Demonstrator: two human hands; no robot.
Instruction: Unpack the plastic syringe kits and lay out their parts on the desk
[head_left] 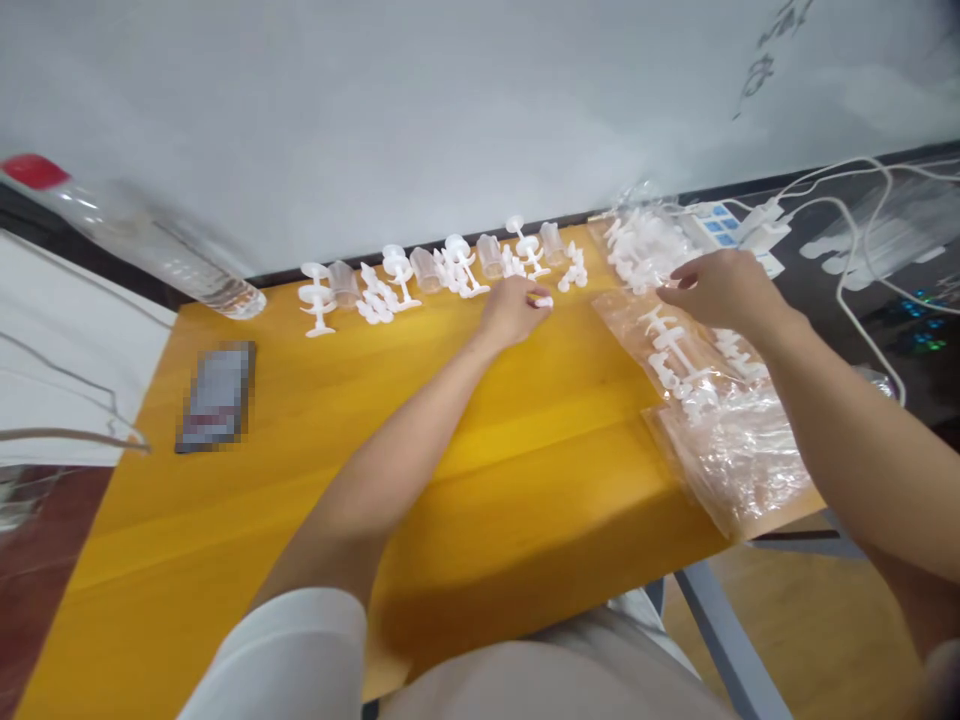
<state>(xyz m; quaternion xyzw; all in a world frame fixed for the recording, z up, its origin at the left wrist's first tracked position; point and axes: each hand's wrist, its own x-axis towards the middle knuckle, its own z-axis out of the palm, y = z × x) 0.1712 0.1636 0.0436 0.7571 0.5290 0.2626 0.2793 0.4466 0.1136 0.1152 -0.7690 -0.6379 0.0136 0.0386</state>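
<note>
My left hand point(511, 312) rests low over the table, its fingers closed on a small white plastic piece point(544, 301) that pokes out at the fingertips. Just beyond it, a row of white plastic parts runs along the back edge: stemmed pieces with round discs point(399, 272), clear cups point(343, 284) and clusters of small white pieces point(376, 296). On the right, my right hand point(724, 285) hovers over open clear bags, thumb and forefinger slightly apart with nothing visible between them. Under and beside it lie a bag of small white parts point(646, 245) and a bag of stemmed white pieces point(671, 345).
A crumpled clear bag point(739, 455) lies at the table's right front. At the left are a clear bottle with a red cap point(150, 240) and a blurred-out dark flat object point(216, 397). White cables point(847, 210) and a power strip point(724, 225) sit at the back right.
</note>
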